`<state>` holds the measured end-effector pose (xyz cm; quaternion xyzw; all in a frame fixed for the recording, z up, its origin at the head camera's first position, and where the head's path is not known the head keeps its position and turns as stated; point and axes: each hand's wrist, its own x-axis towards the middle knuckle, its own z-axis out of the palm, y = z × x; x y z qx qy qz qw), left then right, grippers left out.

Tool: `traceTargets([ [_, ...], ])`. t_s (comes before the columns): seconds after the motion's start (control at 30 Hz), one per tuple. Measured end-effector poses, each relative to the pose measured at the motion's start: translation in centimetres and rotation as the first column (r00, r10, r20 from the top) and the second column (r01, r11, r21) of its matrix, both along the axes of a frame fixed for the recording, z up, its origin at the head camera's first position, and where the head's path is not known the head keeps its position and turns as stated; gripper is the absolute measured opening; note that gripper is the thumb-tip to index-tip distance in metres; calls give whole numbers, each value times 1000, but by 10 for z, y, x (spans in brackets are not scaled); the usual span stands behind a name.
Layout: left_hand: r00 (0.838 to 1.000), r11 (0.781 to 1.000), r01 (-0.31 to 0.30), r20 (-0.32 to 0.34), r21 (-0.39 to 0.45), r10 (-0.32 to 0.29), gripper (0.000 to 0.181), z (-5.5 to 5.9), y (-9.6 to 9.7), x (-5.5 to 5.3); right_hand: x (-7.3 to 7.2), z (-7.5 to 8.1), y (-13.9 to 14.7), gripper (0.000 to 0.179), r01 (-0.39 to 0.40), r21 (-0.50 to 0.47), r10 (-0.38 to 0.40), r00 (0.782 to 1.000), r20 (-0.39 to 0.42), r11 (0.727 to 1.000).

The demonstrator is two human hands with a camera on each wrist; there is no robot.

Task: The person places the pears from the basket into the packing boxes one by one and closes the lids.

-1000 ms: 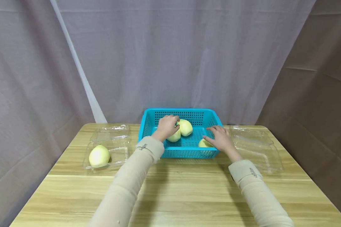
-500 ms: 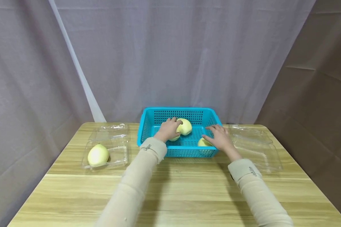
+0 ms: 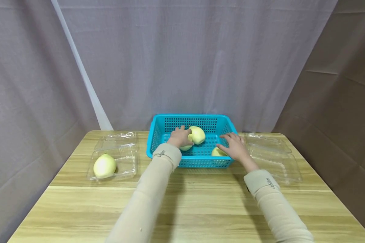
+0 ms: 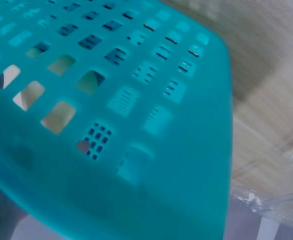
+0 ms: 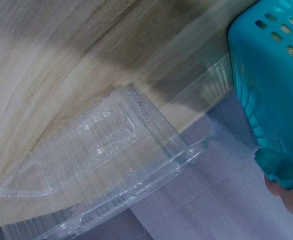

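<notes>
In the head view, my left hand (image 3: 180, 137) is over the left half of a blue basket (image 3: 205, 162), its fingers reaching toward two pale yellow-green pears. The farther pear (image 3: 197, 135) shows beside the fingers; the nearer pear (image 3: 186, 147) is mostly covered by the hand. I cannot tell how firmly the hand touches either. My right hand (image 3: 236, 148) is at the basket's right side, fingers and thumb spread over the rim. Below its thumb lies another pear (image 3: 218, 152), partly hidden by the front wall. The left wrist view shows chiefly the basket wall (image 4: 186, 150).
To the left, an open clear plastic clamshell box (image 3: 128, 165) holds one pear (image 3: 104, 166). Another open clear box (image 3: 275, 165) stands to the right, seen closer in the right wrist view. Both are on the wooden table (image 3: 207, 209), with a grey curtain (image 3: 182, 67) behind.
My left hand has shifted slightly right over the nearer pear, covering more of it, with its fingers stretched farther forward. The right hand has stayed in place.
</notes>
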<state>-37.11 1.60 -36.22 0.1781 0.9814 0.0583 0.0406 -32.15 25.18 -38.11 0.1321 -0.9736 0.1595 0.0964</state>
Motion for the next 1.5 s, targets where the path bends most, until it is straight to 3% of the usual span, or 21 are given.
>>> traceTargets([
  [0.17,1000,998,14,19,-62,-12,56,-1,0,0,0,-1,1,53,6,11,-6,1000,3,1000],
  [0.33,999,999,20,28,-27,-19,58,-6,3,0,0,-1,2,53,6,0,-6,1000,2,1000],
  [0.57,999,1000,-19,31,15,18,78,-12,3,3,0,-2,2,54,5,7,-5,1000,25,1000],
  [0.8,994,998,-19,105,65,12,52,-15,0,9,1,0,3,54,8,9,-8,1000,21,1000],
  [1.0,992,999,-33,127,34,28,48,-22,-2,14,0,-4,3,54,3,10,-3,1000,20,1000],
  [1.5,994,1000,17,110,13,-18,46,-23,-10,17,1,-4,0,53,8,15,-8,1000,19,1000],
])
